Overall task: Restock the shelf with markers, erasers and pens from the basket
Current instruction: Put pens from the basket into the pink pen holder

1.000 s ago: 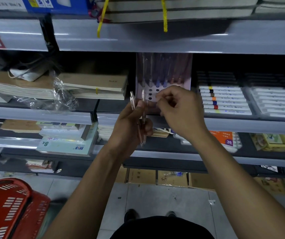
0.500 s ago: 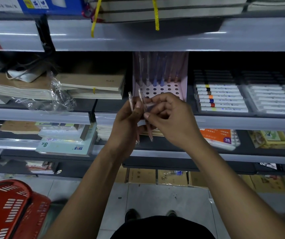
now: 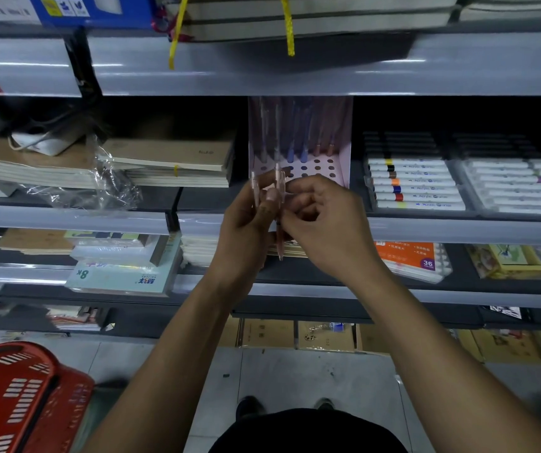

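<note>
My left hand [image 3: 246, 230] holds a few thin pinkish pens [image 3: 279, 188] upright in front of the middle shelf. My right hand [image 3: 324, 223] is curled against them and pinches one pen near its middle. Just behind the hands stands a pink pen display box [image 3: 344, 158] with a perforated base, several pens standing in its back rows. The red basket [image 3: 17, 397] sits on the floor at lower left, its contents not visible.
Trays of white markers [image 3: 416, 184] lie right of the pen box. Stacked notebooks [image 3: 171, 165] and loose plastic wrap [image 3: 108, 184] sit to its left. Paper pads [image 3: 122, 273] and a 36-colour marker pack [image 3: 409, 256] fill the lower shelf. Cardboard boxes [image 3: 324, 335] stand at floor level.
My right hand drew back from the display box to the pens in my left hand and took hold of one. The left hand stayed in place.
</note>
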A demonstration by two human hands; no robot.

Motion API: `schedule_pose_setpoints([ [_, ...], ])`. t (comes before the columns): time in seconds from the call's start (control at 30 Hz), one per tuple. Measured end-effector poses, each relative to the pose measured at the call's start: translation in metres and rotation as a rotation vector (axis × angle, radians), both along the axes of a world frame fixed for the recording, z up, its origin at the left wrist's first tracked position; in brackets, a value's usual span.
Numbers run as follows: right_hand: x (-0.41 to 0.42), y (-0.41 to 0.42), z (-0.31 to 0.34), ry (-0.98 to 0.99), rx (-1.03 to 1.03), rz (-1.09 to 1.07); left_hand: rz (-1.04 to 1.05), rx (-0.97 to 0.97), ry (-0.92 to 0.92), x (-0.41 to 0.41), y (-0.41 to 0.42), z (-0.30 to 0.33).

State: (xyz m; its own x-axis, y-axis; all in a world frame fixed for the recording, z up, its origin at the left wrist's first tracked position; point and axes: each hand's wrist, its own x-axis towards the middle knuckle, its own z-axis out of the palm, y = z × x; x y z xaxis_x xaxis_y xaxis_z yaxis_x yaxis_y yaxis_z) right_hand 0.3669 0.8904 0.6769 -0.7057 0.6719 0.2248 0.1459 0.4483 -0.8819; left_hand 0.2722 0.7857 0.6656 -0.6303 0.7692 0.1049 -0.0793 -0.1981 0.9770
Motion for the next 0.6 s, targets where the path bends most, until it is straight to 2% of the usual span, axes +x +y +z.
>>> schedule_pose_setpoints([
  [0.13, 0.002, 0.007, 0.003, 0.0, 0.017, -0.008, 0.032, -0.023, 0.068, 0.0, 0.004, -0.003],
  [0.27, 0.003, 0.02, 0.009, 0.031, 0.02, -0.067, 0.23, -0.183, 0.251, -0.007, 0.009, -0.018],
  [0.43, -0.002, 0.036, 0.019, 0.108, -0.029, -0.139, 0.211, -0.224, 0.33, -0.01, 0.011, -0.027],
  [0.6, -0.009, 0.059, 0.028, 0.145, -0.005, -0.284, 0.248, -0.339, 0.666, -0.013, 0.012, -0.031],
])
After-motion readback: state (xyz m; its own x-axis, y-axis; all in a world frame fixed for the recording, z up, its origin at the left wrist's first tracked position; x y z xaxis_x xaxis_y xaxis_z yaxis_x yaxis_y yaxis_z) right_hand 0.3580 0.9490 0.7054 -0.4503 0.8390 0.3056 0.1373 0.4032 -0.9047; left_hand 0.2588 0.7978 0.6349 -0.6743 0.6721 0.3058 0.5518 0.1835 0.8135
